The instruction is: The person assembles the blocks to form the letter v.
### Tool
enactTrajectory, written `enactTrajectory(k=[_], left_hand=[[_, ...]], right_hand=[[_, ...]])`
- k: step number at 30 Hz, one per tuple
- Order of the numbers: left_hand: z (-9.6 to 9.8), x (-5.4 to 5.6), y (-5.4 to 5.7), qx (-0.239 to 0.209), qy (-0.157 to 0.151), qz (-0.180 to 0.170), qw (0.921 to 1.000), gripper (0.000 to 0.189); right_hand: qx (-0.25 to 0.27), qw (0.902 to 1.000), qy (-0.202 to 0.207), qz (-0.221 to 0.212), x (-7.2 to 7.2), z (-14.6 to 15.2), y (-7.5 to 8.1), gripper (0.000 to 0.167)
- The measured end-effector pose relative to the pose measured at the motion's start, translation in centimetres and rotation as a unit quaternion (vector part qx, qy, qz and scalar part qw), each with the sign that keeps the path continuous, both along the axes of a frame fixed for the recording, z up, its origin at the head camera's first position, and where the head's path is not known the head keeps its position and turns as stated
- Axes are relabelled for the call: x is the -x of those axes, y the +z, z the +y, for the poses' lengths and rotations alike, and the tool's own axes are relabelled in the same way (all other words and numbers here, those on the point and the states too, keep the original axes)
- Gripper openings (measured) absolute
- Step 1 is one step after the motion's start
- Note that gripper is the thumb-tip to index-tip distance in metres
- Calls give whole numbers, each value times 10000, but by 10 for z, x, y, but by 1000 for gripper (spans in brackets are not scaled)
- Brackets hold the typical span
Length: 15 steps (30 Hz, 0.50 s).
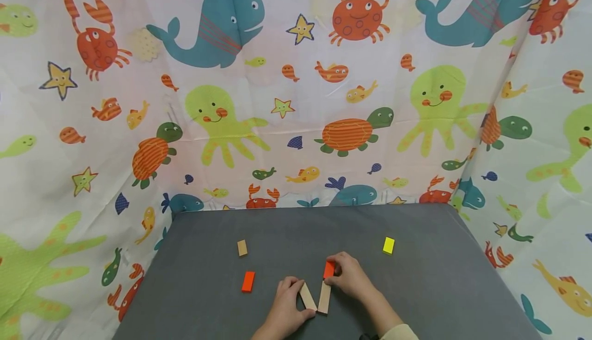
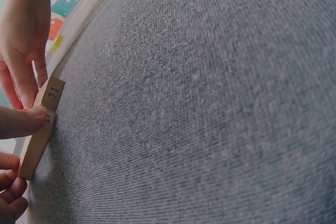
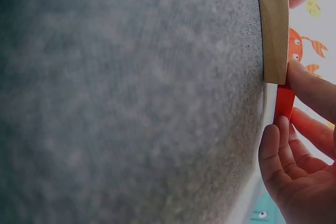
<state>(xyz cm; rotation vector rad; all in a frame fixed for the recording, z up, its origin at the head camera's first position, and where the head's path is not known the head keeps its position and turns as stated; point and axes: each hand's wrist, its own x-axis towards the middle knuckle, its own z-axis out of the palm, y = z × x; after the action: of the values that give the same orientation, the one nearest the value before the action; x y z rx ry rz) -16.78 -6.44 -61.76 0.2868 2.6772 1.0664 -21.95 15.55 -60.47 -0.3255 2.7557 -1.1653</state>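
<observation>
On the grey table two plain wooden blocks meet at their near ends in a V, the left wooden block [image 1: 307,297] and the right wooden block [image 1: 325,298]. My left hand [image 1: 288,304] pinches the left one lengthwise, thumb at its near end and fingers at its far end. Beyond the right one lies a red block [image 1: 329,269], end to end with it. My right hand [image 1: 350,277] pinches this red block between thumb and fingers. In the left wrist view printed digits show on the wooden block [image 2: 51,94] near the meeting point.
Further left on the table lie another red block [image 1: 248,282] and a small wooden block [image 1: 242,248]. A yellow block [image 1: 388,246] is at the back right. A sea-animal curtain [image 1: 296,175] hangs behind and at both sides of the grey tabletop [image 1: 203,258].
</observation>
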Motion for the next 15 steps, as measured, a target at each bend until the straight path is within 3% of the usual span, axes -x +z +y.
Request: enactTrajectory(k=[15], left_hand=[[0,-2,0,32,-39,59,10000,74]], right_hand=[[-77,9998,134,-120,-1,1,0,53]])
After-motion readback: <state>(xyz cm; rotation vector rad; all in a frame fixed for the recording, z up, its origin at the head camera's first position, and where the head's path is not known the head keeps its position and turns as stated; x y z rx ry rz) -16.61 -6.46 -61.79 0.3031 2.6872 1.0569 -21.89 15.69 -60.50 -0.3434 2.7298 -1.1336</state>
